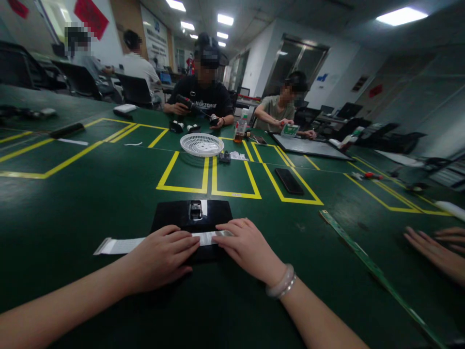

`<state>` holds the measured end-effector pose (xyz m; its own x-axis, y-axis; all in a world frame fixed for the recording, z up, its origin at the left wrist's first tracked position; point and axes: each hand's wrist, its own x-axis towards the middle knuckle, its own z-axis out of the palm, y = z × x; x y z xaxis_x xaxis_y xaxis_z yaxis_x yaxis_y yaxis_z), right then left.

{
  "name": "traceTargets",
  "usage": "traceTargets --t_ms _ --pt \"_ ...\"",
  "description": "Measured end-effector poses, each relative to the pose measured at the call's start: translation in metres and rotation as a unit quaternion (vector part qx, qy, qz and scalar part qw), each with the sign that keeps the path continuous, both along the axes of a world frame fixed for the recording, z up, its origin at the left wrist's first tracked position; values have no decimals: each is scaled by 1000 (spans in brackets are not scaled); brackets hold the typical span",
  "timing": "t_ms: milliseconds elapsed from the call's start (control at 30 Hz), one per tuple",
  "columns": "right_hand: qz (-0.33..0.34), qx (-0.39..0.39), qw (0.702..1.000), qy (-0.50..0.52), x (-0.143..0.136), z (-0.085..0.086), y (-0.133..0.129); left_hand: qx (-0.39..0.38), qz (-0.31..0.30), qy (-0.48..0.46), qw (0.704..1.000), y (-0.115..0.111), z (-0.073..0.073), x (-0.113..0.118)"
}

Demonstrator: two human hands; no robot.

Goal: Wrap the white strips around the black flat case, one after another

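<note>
Flat ribbon cable [121, 245], white and smooth with a wider connector-like end, lies sideways across a glossy black panel [170, 211], its left end reaching past the panel onto the dark green table [119, 203]. The left hand [163, 254] lies spread over the strip's middle, fingers loosely extended. The right hand [250, 245] has its fingertips on the right part, where the strip looks shiny; whether they pinch it or only press, I cannot tell. A pale, rounded bangle [281, 283] circles the right wrist. Toward the panel's far edge sits a squarish recess [196, 210] with a metallic look. Beyond are straight yellow tape outlines, a round, slotted white plastic basket [202, 139] and a slim black phone [288, 181]. A long, narrow green board [363, 257] lies right of the hands.
</note>
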<state>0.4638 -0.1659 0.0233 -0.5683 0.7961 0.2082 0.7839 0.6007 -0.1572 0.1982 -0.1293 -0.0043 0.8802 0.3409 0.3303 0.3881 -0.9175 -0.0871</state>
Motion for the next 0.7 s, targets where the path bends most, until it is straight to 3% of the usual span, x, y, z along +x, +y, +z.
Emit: traceTargets --t_ms 467,700 --pt "-14 -14 999 -34 -11 3 -10 -27 -4 11 1000 4 0 -2" --pt "-4 -6 1000 -3 -9 1 -5 -53 57 47 996 15 -1 -7"
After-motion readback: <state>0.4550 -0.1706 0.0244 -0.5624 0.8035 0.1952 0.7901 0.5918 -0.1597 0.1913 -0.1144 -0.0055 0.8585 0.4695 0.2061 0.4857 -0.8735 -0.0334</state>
